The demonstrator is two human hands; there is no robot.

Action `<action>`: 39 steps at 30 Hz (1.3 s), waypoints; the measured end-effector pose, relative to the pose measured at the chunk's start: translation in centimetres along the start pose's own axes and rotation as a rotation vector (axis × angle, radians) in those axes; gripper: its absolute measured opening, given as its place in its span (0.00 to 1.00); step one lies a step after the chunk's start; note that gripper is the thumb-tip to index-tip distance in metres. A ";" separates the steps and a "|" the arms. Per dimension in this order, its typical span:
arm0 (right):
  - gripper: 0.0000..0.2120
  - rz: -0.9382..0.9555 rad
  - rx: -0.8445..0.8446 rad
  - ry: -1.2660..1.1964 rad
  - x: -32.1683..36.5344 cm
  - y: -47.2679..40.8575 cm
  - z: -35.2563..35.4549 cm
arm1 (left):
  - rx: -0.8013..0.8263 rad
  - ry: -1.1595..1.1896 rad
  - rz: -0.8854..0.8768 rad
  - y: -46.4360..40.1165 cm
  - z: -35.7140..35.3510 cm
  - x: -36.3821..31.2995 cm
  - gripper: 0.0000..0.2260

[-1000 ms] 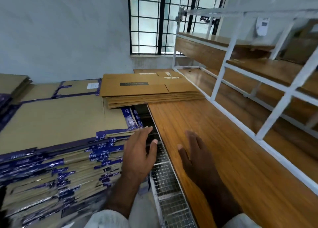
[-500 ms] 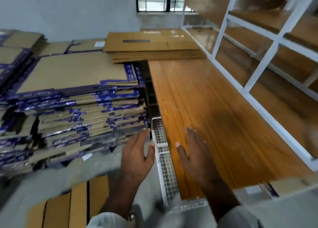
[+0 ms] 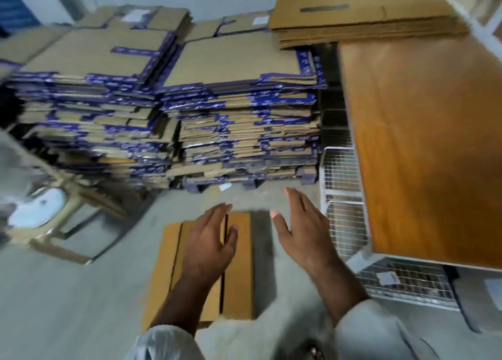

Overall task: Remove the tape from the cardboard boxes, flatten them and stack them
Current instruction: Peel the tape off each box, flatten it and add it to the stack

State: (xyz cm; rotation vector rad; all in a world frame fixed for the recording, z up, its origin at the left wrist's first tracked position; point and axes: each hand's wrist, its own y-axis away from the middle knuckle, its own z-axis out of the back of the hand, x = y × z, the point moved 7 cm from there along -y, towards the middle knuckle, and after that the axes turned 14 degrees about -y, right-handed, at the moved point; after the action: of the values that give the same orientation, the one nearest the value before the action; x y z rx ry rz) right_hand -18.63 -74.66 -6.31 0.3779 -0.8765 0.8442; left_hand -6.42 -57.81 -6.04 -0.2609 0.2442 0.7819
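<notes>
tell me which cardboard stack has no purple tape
The stack on the wooden table, top right: plain brown. The two floor stacks carry purple tape along their edges.

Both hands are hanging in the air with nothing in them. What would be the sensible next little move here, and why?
Probably lower both hands onto the brown cardboard box on the grey floor and take hold of it. The left hand is open above its top flaps, the right hand is open just beside it, and neither holds anything. The box looks not yet flattened, unlike the tall stacks of flattened cardboard with purple tape behind it.

I see flattened stacks [image 3: 239, 109] on the floor [image 3: 68, 305] left of the table [image 3: 423, 156]; one box [image 3: 239, 264] lies before them.
</notes>
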 end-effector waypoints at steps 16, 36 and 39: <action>0.33 -0.259 0.536 -0.049 -2.9 8.7 -47.3 | 0.331 0.072 0.518 15.3 -15.4 38.8 0.17; 0.31 -1.100 0.271 -0.252 -28.9 17.3 -82.6 | 0.651 0.194 1.020 28.3 -49.8 73.5 0.37; 0.34 -1.155 0.268 -0.284 -28.8 17.4 -83.1 | 0.658 0.212 1.020 28.2 -49.3 73.9 0.42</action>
State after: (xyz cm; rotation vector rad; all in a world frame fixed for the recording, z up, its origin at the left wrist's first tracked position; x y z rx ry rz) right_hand 0.72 -27.42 -80.01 1.1175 -0.6386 -0.1827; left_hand 17.97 -5.65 -79.34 0.4573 0.8486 1.6199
